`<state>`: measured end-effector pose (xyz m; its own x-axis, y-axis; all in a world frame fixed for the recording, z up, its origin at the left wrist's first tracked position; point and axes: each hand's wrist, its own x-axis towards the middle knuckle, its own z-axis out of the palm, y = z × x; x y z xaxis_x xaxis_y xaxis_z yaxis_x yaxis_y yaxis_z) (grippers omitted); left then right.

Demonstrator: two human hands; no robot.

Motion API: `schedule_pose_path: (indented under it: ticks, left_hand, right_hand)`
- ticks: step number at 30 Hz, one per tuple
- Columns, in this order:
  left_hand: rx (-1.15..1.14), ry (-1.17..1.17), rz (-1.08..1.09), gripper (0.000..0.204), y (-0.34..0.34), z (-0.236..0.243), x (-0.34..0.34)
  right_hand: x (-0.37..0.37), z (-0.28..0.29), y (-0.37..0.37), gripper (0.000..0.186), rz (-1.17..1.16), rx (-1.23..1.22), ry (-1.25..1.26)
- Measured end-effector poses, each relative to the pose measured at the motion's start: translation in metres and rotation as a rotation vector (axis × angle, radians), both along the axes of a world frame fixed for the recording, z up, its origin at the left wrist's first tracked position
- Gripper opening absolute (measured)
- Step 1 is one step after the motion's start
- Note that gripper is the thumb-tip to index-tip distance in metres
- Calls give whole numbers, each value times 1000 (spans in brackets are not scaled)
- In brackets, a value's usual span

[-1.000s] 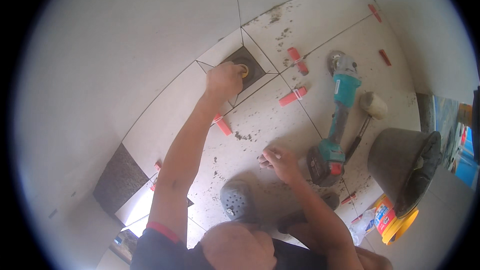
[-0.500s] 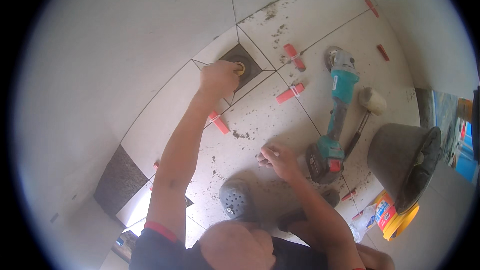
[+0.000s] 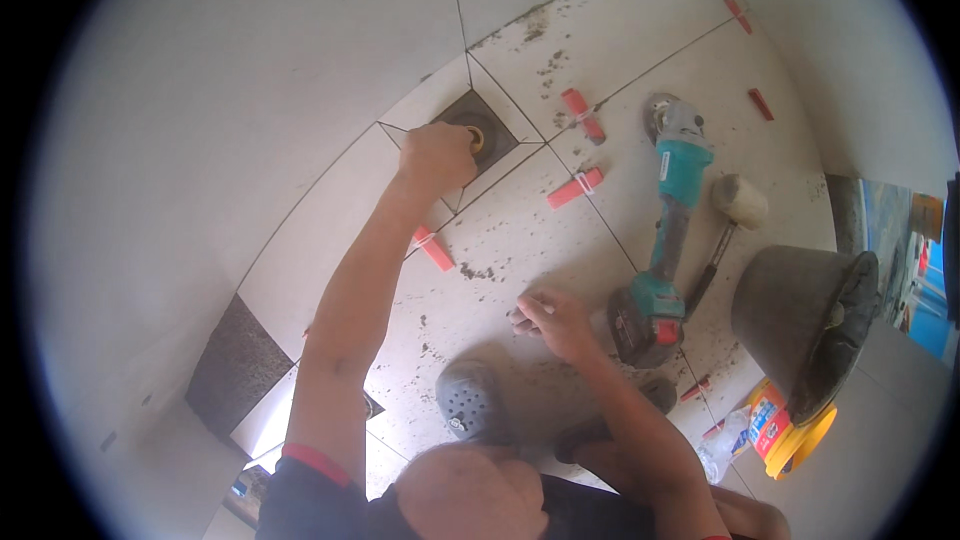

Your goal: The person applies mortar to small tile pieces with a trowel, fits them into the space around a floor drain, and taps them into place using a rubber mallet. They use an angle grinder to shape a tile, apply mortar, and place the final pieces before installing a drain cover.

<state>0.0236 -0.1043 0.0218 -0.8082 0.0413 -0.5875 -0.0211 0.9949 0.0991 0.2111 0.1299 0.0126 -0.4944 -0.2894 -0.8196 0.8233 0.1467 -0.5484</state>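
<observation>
A dark square floor drain [image 3: 498,136] with a brass-coloured ring [image 3: 477,140] at its centre is set among cut tile pieces. My left hand [image 3: 437,158] reaches over its left side, fingers bent and closed at the ring; the fingertips are partly hidden. Lower down, my right hand [image 3: 553,320] is held over the pale tiles with curled fingers, close to my grey clog [image 3: 468,395]. Whatever may be in those fingers is too small to make out. A teal angle grinder [image 3: 672,230] lies to the right of this hand.
Red tile-levelling wedges [image 3: 576,188] stand along the joints. Right of the grinder lie a white-headed mallet [image 3: 740,202] and a tipped dark bucket [image 3: 790,305], near a yellow-and-red tub [image 3: 785,432]. Crumbs of mortar dot the tiles. A wall [image 3: 250,70] borders the left side.
My left hand's fingers have shifted slightly at the brass ring, exposing more of its opening. My right hand stays nearly where it was. The whole view has drifted a little.
</observation>
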Motion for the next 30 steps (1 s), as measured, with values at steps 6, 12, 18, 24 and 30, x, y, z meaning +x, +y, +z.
schedule_pose_path:
  ticks: [6, 12, 18, 24, 30]
  left_hand:
    - [264, 194, 138, 27, -8, 7, 8]
    - [342, 314, 444, 26, -34, 11, 16]
    - [391, 317, 144, 37, -28, -7, 31]
    - [300, 158, 174, 26, -4, 7, 15]
    - [244, 35, 94, 35, -13, -2, 8]
  right_hand:
    - [-3, 5, 0, 28, 4, 21, -10]
    - [0, -1, 2, 29, 11, 21, -9]
    - [-4, 3, -1, 27, -13, -18, -17]
    - [-2, -2, 1, 27, -17, -25, -13]
    - [0, -6, 0, 30, -15, 5, -38]
